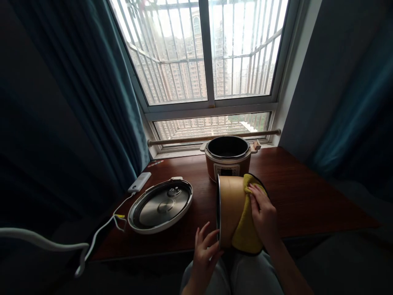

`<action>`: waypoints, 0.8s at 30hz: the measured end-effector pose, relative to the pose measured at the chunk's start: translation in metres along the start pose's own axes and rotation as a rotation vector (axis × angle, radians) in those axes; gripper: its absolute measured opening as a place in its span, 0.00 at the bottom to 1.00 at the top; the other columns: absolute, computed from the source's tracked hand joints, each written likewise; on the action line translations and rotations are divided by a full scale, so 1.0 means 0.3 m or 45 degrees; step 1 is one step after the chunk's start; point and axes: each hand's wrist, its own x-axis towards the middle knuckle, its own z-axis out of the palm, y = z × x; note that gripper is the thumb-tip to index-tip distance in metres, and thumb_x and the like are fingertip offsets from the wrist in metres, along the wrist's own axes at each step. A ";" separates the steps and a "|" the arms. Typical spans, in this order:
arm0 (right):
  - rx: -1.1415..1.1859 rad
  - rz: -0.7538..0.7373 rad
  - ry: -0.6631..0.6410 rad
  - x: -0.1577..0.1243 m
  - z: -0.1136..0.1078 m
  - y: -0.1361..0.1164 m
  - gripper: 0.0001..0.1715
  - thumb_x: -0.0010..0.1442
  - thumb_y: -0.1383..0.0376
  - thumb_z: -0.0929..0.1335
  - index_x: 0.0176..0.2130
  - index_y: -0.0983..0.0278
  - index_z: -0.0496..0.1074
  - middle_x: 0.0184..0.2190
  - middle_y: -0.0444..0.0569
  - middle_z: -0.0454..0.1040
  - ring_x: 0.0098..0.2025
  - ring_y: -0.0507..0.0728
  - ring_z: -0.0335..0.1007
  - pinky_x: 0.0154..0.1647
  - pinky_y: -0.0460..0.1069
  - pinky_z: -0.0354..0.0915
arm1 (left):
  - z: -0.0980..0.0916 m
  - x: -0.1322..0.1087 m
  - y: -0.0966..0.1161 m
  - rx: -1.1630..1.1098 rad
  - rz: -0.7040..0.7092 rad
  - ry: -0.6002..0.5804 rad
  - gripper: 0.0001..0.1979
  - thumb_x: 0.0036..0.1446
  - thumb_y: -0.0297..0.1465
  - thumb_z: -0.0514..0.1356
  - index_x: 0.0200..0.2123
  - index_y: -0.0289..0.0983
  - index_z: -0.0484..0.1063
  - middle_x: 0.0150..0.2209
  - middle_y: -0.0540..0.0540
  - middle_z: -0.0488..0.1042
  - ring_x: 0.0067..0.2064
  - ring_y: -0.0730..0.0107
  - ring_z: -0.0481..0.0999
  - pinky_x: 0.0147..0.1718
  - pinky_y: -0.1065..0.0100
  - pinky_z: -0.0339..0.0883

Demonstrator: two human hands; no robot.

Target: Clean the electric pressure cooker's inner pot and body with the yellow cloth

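Note:
A gold-coloured inner pot (229,200) lies tipped on its side above the table's front edge, its dark rim facing left. My left hand (205,252) grips that rim low down, fingers spread along it. On the pot's outer side, toward its base, my right hand (262,211) presses a yellow cloth (245,233), the fingers bent over its upper part. Behind the pot stands the open cooker body (211,164), dark inside, with a control panel on its front. The cooker lid (166,207) rests to the left, metal inner face up.
At the left of the brown table (294,192) is a white power bank (139,182) with a white cable (104,225) hanging over the edge. Blue curtains (101,94) flank a barred window (211,61). A rod (181,140) crosses the window's base.

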 end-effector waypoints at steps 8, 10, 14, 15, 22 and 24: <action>0.014 -0.085 0.067 -0.070 -0.012 0.026 0.19 0.61 0.70 0.59 0.52 0.63 0.66 0.52 0.51 0.68 0.57 0.58 0.59 0.57 0.58 0.58 | -0.041 0.033 0.023 -0.110 -0.129 -0.104 0.16 0.53 0.36 0.59 0.46 0.44 0.71 0.55 0.41 0.65 0.61 0.45 0.53 0.51 0.33 0.50; -0.041 -0.149 0.069 -0.079 -0.009 -0.013 0.20 0.60 0.71 0.60 0.52 0.63 0.65 0.51 0.51 0.69 0.58 0.59 0.58 0.56 0.59 0.58 | -0.063 0.043 0.047 -0.160 -0.149 -0.069 0.12 0.56 0.32 0.55 0.43 0.44 0.72 0.56 0.42 0.65 0.62 0.50 0.53 0.53 0.35 0.49; -0.080 -0.365 -0.070 -0.084 0.015 -0.134 0.21 0.59 0.74 0.60 0.51 0.64 0.66 0.50 0.50 0.70 0.59 0.60 0.57 0.56 0.59 0.59 | -0.069 0.041 0.070 -0.216 -0.118 -0.038 0.09 0.58 0.30 0.54 0.38 0.42 0.74 0.55 0.42 0.65 0.62 0.52 0.52 0.54 0.37 0.50; -0.082 -0.413 -0.105 -0.083 0.022 -0.159 0.21 0.59 0.74 0.60 0.51 0.64 0.66 0.50 0.50 0.70 0.58 0.60 0.57 0.56 0.59 0.59 | -0.067 0.038 0.069 -0.221 -0.100 -0.038 0.09 0.57 0.31 0.54 0.38 0.41 0.74 0.55 0.42 0.65 0.62 0.51 0.51 0.54 0.37 0.51; -0.115 -0.234 -0.064 -0.044 0.004 -0.102 0.20 0.59 0.71 0.60 0.51 0.63 0.67 0.50 0.50 0.70 0.56 0.59 0.60 0.57 0.59 0.58 | -0.056 -0.010 0.047 -0.073 -0.037 -0.064 0.08 0.57 0.30 0.54 0.35 0.42 0.74 0.54 0.43 0.66 0.62 0.50 0.51 0.53 0.36 0.50; -0.044 -0.084 -0.021 -0.038 -0.019 -0.049 0.18 0.61 0.68 0.60 0.50 0.63 0.68 0.50 0.51 0.70 0.55 0.59 0.62 0.56 0.58 0.59 | -0.049 -0.029 0.034 -0.017 -0.004 -0.086 0.08 0.56 0.31 0.55 0.37 0.43 0.74 0.54 0.44 0.66 0.62 0.50 0.50 0.53 0.36 0.49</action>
